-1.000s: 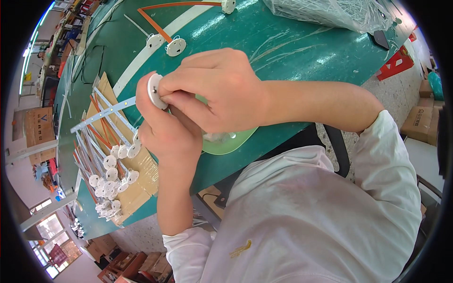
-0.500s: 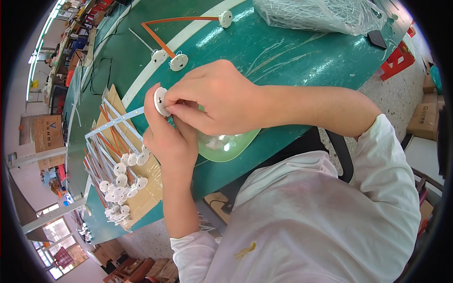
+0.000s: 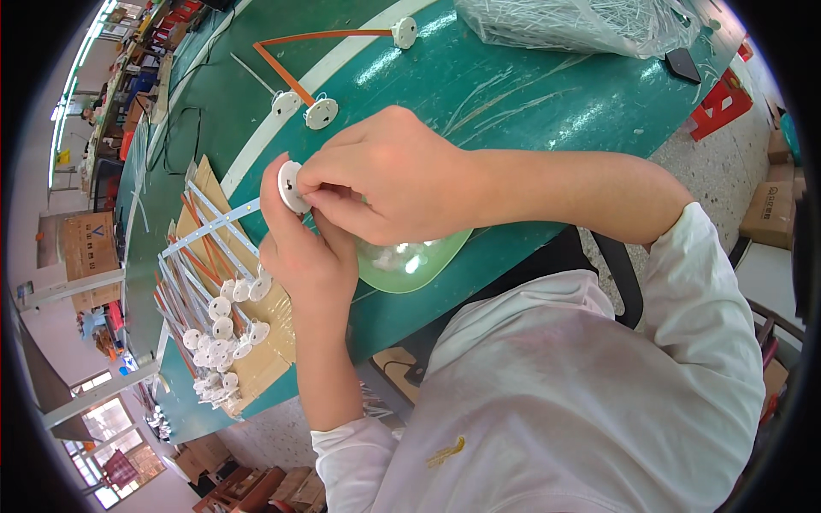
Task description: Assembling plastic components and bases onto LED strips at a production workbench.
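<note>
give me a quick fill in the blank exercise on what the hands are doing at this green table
1. Both hands, left hand and right hand, hold a small white ____ between them.
2. Finished pieces with long strips lie piled on a sheet of ____ at the person's left.
3. The table top is ____ in colour.
4. Under the right hand sits a pale green ____.

Missing words: disc; cardboard; green; bowl

A green counter [image 3: 513,94] carries a clear bag of thin rods [image 3: 581,26] at one o'clock, cardboard [image 3: 256,359] with white discs at eight, loose discs [image 3: 321,113] at eleven.
</note>
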